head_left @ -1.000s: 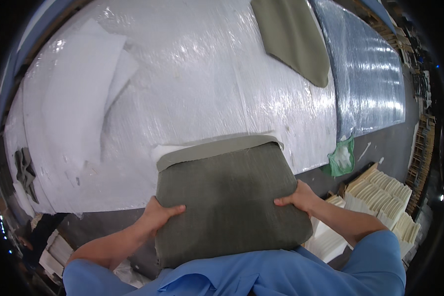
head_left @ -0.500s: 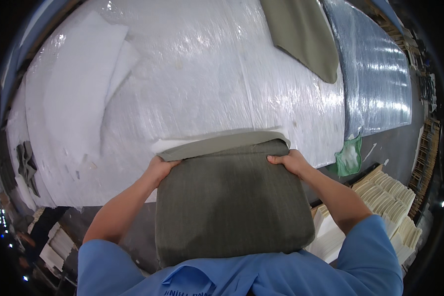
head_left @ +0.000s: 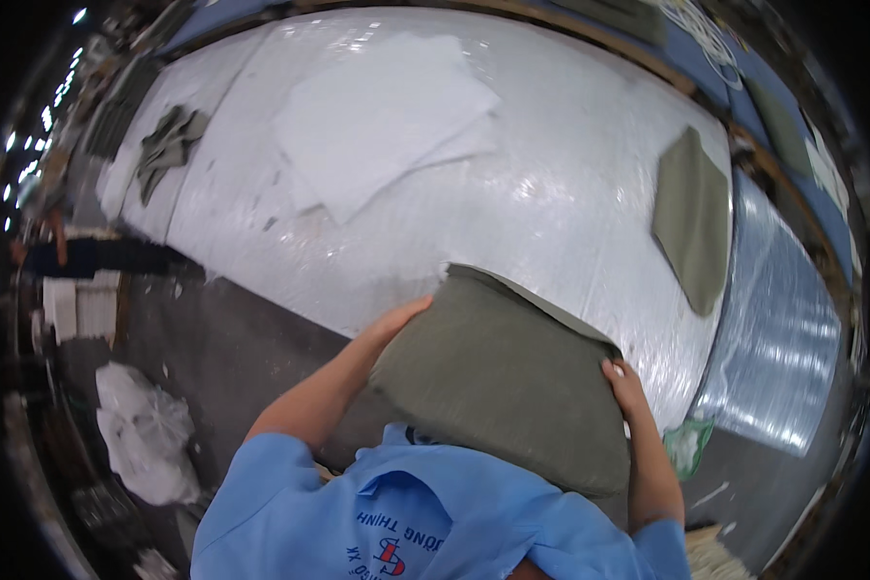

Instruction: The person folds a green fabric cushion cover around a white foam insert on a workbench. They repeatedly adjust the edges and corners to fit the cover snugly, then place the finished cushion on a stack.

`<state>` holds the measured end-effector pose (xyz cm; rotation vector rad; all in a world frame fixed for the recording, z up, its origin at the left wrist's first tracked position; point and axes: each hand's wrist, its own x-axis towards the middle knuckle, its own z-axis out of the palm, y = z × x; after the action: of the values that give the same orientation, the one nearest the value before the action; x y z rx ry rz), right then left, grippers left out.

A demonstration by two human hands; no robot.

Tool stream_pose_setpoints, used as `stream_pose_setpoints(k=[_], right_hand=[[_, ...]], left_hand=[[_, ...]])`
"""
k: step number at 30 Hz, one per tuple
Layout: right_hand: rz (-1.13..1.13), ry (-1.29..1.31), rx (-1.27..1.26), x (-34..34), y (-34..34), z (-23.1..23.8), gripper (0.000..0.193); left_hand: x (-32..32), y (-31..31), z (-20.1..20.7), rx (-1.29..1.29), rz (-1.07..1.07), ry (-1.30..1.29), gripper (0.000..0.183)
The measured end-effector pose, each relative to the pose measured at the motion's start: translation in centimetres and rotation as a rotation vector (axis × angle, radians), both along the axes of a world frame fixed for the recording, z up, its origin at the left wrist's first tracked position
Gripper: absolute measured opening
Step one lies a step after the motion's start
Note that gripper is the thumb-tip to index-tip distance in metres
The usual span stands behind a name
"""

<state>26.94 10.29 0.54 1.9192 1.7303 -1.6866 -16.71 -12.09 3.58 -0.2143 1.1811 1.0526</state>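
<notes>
A grey-green fabric-covered cushion (head_left: 512, 377) is held against my body, tilted, with its right end lower than its left. A loose fabric flap runs along its far edge. My left hand (head_left: 401, 317) grips the far left corner, its fingers partly hidden by the cushion. At the far right corner, my right hand (head_left: 628, 389) is closed on the edge with the thumb on top. Just beyond the cushion lies a film-covered table (head_left: 551, 266). White batting sheets (head_left: 377, 121) are spread on it, and a flat grey-green fabric piece (head_left: 693, 227) lies at its right.
Crumpled dark fabric (head_left: 169, 145) sits at the table's left end. A white plastic bag (head_left: 145, 430) is on the floor at left, near a person in dark clothes (head_left: 97, 256). A shiny film-wrapped surface (head_left: 778, 329) and a green bag (head_left: 687, 447) are at right.
The view has turned, showing more of the table's left end and floor. The cushion is now tilted rather than level, with both hands still on its far corners.
</notes>
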Motion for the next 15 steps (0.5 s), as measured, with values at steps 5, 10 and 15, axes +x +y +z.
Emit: stream_pose_setpoints(k=[5,10,15], right_hand=[[-0.368,0.396,-0.277,5.7,-4.7,8.4,0.057],[-0.539,0.409,-0.312,3.9,-5.1,12.3,0.064],[-0.648,0.839,-0.184,1.0,-3.8,16.3,0.087]], left_hand=[[4.7,-6.1,13.0,0.268,0.379,0.223,0.049],[5.9,-3.3,9.6,0.648,0.338,0.793,0.048],[3.5,3.9,8.3,0.634,0.371,0.813,0.056]])
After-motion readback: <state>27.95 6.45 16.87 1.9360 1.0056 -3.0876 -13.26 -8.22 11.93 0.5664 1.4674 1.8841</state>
